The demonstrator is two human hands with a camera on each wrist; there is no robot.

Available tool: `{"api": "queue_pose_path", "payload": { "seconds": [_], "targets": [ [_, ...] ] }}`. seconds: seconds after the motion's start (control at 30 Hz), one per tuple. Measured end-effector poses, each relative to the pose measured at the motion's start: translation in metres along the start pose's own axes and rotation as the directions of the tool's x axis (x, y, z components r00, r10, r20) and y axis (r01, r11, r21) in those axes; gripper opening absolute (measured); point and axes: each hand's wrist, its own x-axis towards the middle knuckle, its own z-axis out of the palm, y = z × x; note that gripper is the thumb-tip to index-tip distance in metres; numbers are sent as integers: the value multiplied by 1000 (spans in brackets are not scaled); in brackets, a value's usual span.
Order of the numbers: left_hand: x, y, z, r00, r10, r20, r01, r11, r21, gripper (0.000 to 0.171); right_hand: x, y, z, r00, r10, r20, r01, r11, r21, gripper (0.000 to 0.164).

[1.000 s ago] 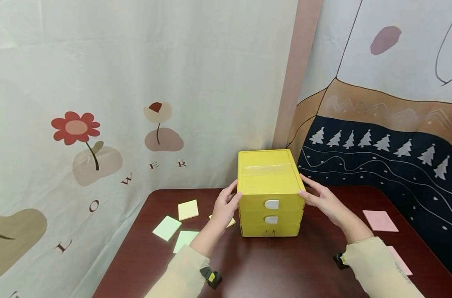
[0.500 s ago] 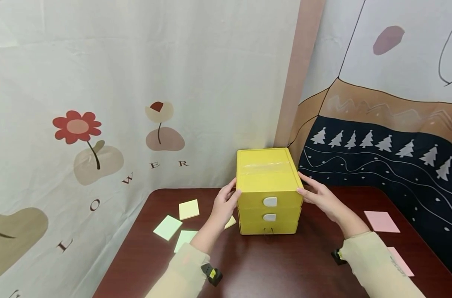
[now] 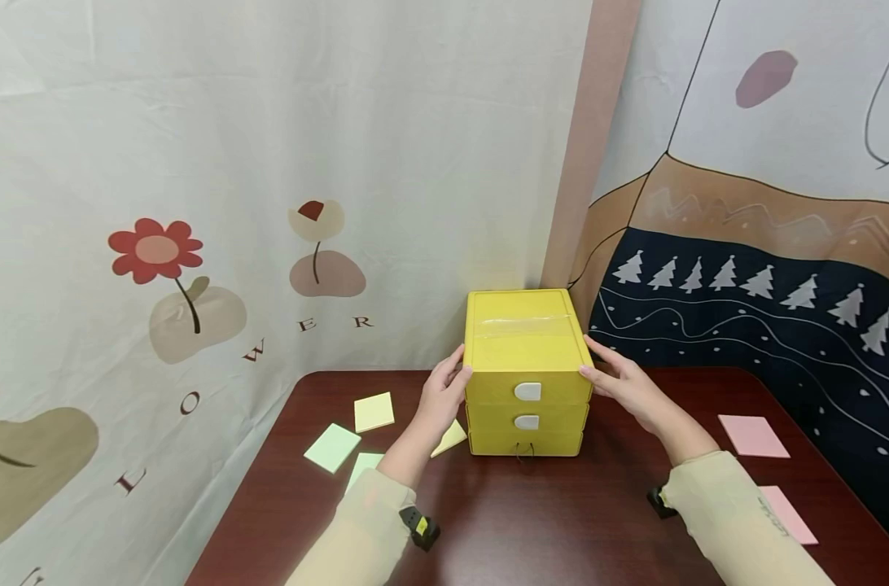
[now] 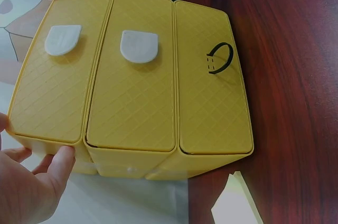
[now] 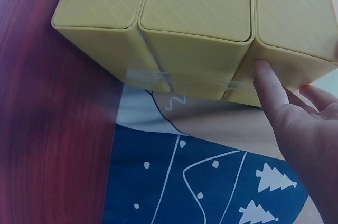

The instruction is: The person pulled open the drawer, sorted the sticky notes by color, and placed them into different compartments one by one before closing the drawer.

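A yellow three-drawer storage box stands at the back of the dark red table. White pull tabs mark its upper two drawers, and a thin dark loop hangs from the lowest. Clear tape crosses its top. My left hand presses the left side near the upper front corner, thumb against the side wall. Opposite it, my right hand touches the right side near the top, fingers extended. In the right wrist view, the right thumb lies against the side wall. The drawers are closed.
Yellow sticky notes and green sticky notes lie left of the box, one yellow note close beside it. Pink sticky notes lie at the right. A printed curtain hangs behind the table.
Between both hands, the storage box has slid slightly backward and to the left on the table. The hands keep their places on its sides, and the drawers stay closed.
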Motion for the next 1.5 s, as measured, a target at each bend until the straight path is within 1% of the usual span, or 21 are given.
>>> {"api": "queue_pose_path", "payload": {
  "seconds": [0.07, 0.13, 0.33, 0.6, 0.67, 0.8, 0.9, 1.07, 1.2, 1.27, 1.33, 1.5],
  "targets": [
    [3, -6, 0, 1000, -1, -1, 1, 1000, 15, 52, 0, -1, -1, 1000, -8, 8, 8, 1000, -1, 75],
    [4, -8, 0, 1000, 4, -1, -4, 1000, 26, 52, 0, -2, -2, 1000, -10, 16, 10, 1000, -1, 74],
    [4, -7, 2, 1000, 5, -7, -5, 1000, 22, 52, 0, -4, -5, 1000, -2, 29, 3, 1000, -9, 75],
    [3, -6, 1, 1000, 4, -8, -4, 999, 37, 52, 0, -5, -2, 1000, 7, 14, -7, 1000, -9, 75],
    [0, -2, 1, 1000, 6, -8, -6, 999, 51, 52, 0, -6, -2, 1000, 8, 13, -8, 1000, -18, 75],
    [-9, 15, 2, 1000, 18, 6, -18, 997, 79, 52, 0, -9, -3, 1000, 18, 19, -17, 998, -54, 76],
    [-15, 25, 3, 1000, 27, 15, -28, 996, 89, 51, 2, -13, -7, 1000, 16, 19, -14, 994, -106, 76],
    [-17, 30, 2, 999, 41, 23, -43, 994, 99, 51, 10, -21, -11, 1000, 4, -10, -6, 976, -219, 78],
    [-17, 29, 0, 999, 47, 27, -50, 994, 102, 51, 21, -25, -13, 1000, 2, -2, -3, 962, -273, 81],
    [-17, 28, 0, 999, 43, 25, -45, 994, 96, 51, 25, -25, -14, 1000, -1, 23, 7, 960, -279, 83],
    [-16, 26, 0, 999, 43, 21, -45, 995, 92, 51, 28, -24, -16, 999, 7, 47, 5, 965, -263, 85],
    [-4, 4, 1, 999, 51, 8, -52, 996, 78, 52, 26, -19, -22, 993, 43, 109, -22, 982, -188, 89]
  ]
}}
